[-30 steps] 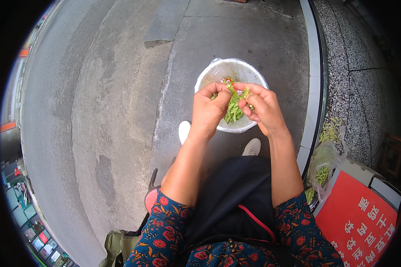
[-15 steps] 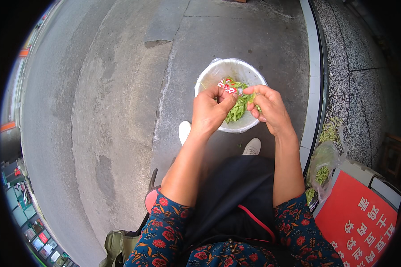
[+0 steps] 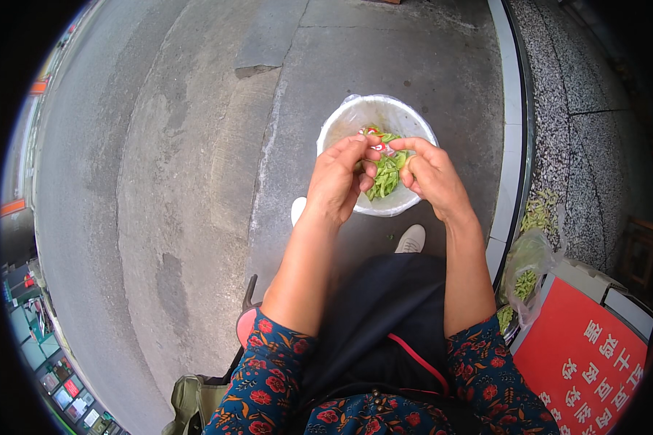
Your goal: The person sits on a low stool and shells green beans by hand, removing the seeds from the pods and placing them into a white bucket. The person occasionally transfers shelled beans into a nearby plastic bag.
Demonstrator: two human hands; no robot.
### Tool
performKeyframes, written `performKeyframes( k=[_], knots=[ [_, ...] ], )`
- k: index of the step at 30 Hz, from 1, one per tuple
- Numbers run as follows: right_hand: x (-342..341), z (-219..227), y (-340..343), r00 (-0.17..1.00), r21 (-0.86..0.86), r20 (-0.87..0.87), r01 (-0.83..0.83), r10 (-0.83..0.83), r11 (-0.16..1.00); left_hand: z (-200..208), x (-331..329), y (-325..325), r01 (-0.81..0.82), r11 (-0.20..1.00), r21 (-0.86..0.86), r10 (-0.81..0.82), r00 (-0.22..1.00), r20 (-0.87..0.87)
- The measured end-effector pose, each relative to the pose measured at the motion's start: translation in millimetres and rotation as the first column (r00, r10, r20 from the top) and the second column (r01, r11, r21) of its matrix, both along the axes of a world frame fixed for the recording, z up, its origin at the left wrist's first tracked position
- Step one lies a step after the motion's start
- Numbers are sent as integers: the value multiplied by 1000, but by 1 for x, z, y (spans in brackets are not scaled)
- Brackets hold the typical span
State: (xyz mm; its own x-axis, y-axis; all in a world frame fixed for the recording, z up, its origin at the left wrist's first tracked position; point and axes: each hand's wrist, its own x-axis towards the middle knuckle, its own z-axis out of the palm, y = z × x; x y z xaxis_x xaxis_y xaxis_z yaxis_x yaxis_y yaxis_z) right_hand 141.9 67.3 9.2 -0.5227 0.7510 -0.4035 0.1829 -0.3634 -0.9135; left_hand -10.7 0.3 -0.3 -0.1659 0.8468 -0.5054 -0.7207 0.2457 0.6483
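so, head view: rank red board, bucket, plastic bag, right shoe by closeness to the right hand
From the right hand:
1. Bucket: directly below the hands.
2. Right shoe: on the ground, just this side of the bucket.
3. Plastic bag: off to the right.
4. Red board: lower right, beyond the bag.

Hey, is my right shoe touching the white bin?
Apart: the head view shows a strip of dark pavement between the right shoe and the white bin.
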Motion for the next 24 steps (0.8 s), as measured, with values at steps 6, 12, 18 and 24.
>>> performKeyframes(
  k=[6, 12, 18, 24],
  knots=[
    [6, 11, 5, 962, -217, -267, 1, -60, 976, 2, -4, 1, -253, 962, 101, 153, 807, 570],
    [7, 10, 6, 858, -308, -502, -58, -111, 950, 5, -4, 0, -269, 950, 162, 103, 754, 649],
    [-15, -3, -10, 983, 301, -184, 48, 9, 952, 2, -1, 0, -199, 966, 165, 61, 796, 603],
    [-16, -3, -15, 998, 417, 62, -5, -23, 909, -4, 3, -1, -105, 972, 211, -20, 854, 521]
  ],
)
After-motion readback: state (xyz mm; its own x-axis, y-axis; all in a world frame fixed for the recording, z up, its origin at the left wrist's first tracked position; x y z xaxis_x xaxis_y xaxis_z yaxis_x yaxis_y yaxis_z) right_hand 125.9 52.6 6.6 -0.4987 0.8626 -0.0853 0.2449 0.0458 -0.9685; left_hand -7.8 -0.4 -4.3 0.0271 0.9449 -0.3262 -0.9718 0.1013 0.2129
